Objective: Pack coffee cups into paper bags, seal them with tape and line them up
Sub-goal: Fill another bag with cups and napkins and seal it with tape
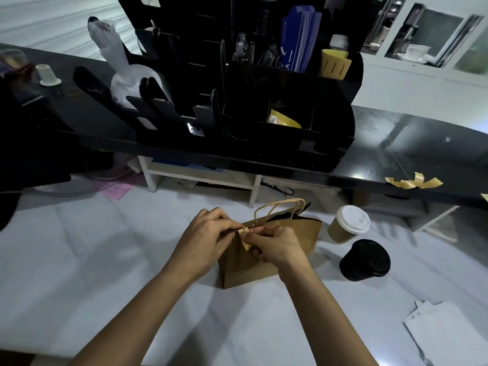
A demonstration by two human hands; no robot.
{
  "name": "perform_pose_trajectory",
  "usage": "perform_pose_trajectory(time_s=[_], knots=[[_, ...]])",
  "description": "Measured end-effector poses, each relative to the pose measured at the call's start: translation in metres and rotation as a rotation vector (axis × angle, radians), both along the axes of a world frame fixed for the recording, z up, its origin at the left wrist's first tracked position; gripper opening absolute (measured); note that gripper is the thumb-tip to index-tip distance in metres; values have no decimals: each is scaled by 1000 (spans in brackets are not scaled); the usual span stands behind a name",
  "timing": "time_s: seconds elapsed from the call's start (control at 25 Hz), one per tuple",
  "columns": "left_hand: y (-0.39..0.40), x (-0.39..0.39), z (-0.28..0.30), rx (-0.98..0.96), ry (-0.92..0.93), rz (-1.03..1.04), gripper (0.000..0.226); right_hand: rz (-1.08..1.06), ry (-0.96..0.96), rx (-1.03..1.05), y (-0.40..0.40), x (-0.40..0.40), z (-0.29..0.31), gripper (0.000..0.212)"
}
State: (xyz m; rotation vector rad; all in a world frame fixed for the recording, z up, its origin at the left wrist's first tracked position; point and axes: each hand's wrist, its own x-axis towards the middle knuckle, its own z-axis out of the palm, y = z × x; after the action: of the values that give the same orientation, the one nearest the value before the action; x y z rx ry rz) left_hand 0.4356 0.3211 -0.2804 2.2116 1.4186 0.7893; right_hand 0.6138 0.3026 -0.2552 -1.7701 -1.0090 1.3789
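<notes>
Paper bag [277,249]: upright on the white bench [105,260], thin, light, crushable; best held at the folded mouth. Left hand [206,239] and right hand [274,244] both pinch a tape strip [245,236] there. Lidded cups [348,224] stand just beside.

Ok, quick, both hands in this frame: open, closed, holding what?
Left hand: closed, pinching the top edge of the paper bag beside the tape piece.
Right hand: closed, pinching the tape piece at the bag's top.
</notes>
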Motion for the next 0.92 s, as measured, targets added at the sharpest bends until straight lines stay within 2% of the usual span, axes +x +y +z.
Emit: perform_pose_trajectory(time_s=[0.2,0.52,0.68,0.92], knots=[[-1,0,5,-13,8,-1,26,-31,-106,66,0,-7,-6,16],[-1,1,8,-60,20,9,23,-52,-420,121,-5,-4,-21,34],[-2,5,7,-59,11,9,20,-63,-489,150,-10,-4,-27,29],[-5,15,10,105,74,63,11,-42,-538,214,-15,-4,-29,26]])
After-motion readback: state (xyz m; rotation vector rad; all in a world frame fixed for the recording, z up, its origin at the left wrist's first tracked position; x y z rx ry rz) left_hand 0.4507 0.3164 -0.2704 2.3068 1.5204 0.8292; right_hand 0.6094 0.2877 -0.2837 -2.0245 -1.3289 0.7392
